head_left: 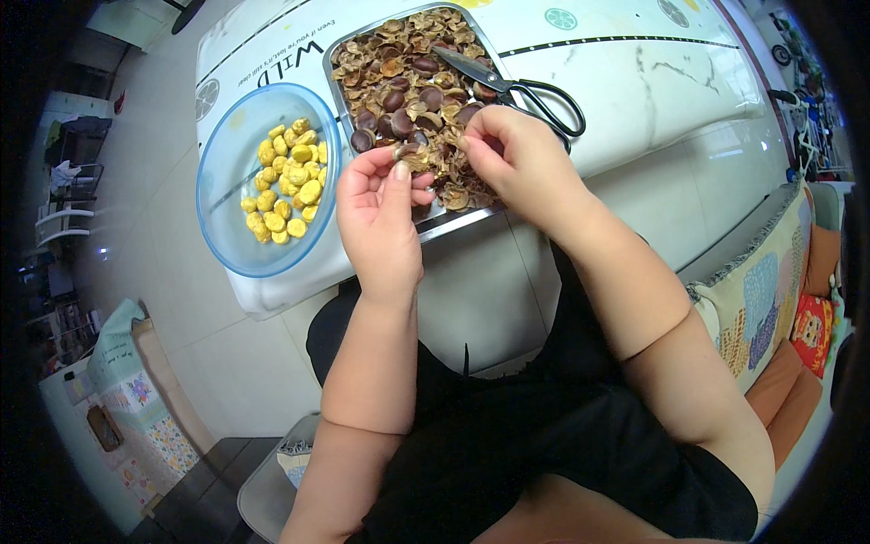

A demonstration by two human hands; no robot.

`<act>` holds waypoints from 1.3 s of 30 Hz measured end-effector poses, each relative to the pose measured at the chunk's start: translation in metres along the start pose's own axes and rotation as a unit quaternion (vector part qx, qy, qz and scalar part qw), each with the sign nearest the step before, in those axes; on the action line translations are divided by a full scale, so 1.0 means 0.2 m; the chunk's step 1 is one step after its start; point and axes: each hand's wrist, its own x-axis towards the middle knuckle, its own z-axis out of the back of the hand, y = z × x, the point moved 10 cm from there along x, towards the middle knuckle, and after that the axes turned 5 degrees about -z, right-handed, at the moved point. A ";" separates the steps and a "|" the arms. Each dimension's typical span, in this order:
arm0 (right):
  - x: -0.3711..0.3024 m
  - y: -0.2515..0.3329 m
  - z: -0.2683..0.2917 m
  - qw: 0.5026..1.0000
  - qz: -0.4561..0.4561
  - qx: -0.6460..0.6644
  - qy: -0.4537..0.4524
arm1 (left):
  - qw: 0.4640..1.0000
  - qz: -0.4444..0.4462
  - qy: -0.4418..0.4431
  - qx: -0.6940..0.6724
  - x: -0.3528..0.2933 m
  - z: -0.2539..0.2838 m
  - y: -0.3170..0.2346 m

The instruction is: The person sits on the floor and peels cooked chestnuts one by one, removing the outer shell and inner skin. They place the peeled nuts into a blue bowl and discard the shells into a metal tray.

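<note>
Between the thumb and fingers of my left hand is a small chestnut, mostly covered by the fingertips. My right hand is closed in a pinch just to its right, above the near part of a metal tray; whatever its fingertips hold is too small to make out. Brown shell pieces and several dark unpeeled chestnuts fill the tray. Black-handled scissors lie across its right rim, beyond my right hand. Left of my left hand, a clear blue-tinted bowl holds several peeled yellow chestnuts.
Tray and bowl stand on a table with a white printed cover. A sofa with a patterned throw and a red cushion is at the right. A grey stool or chair stands at lower left on the tiled floor.
</note>
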 end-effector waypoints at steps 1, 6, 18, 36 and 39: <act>-0.01 0.01 0.01 1.000 0.021 0.002 -0.009 | 1.000 0.009 0.005 0.009 0.00 0.00 0.01; -0.03 0.13 0.02 0.987 0.158 0.024 -0.030 | 0.996 -0.006 0.055 0.072 -0.02 -0.04 0.01; -0.04 0.12 -0.03 0.994 0.111 0.004 0.020 | 0.996 -0.011 0.085 0.018 -0.04 -0.10 -0.02; -0.10 0.18 -0.13 0.971 0.176 -0.159 0.029 | 0.983 -0.049 0.075 0.162 -0.04 -0.06 -0.05; -0.11 0.18 -0.14 0.970 0.180 -0.162 0.032 | 0.977 -0.064 0.078 0.188 -0.04 -0.06 -0.06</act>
